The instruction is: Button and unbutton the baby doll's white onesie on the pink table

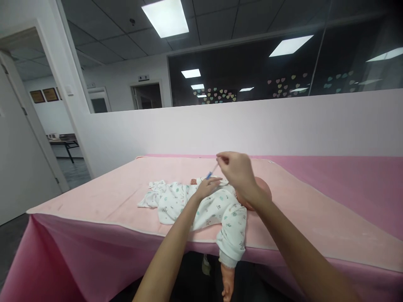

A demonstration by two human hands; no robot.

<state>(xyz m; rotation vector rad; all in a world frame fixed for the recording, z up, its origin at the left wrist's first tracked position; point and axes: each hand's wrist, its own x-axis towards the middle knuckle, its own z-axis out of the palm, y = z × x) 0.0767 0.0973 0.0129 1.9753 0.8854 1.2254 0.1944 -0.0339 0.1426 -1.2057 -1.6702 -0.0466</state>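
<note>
A baby doll in white printed clothes (pixel 217 207) lies on its back, its bald head (pixel 263 191) to the right, mostly behind my right wrist. My right hand (pixel 236 170) is raised over the chest, fingertips pinched on the upper end of a thin pale stick with a blue lower end (pixel 209 175). What kind of stick it is, I cannot make out. Resting on the doll's chest, my left hand (pixel 208 187) has its fingers stretched out to the right. The blue end comes down right beside it; whether they touch is unclear. One doll arm (pixel 227 279) hangs over the near edge.
Under the doll is a pale pink mat (pixel 110 193) on a table draped with a darker pink cloth (pixel 85 251). A low white partition (pixel 252 130) with glass above stands behind. At left is an open door (pixel 25 138).
</note>
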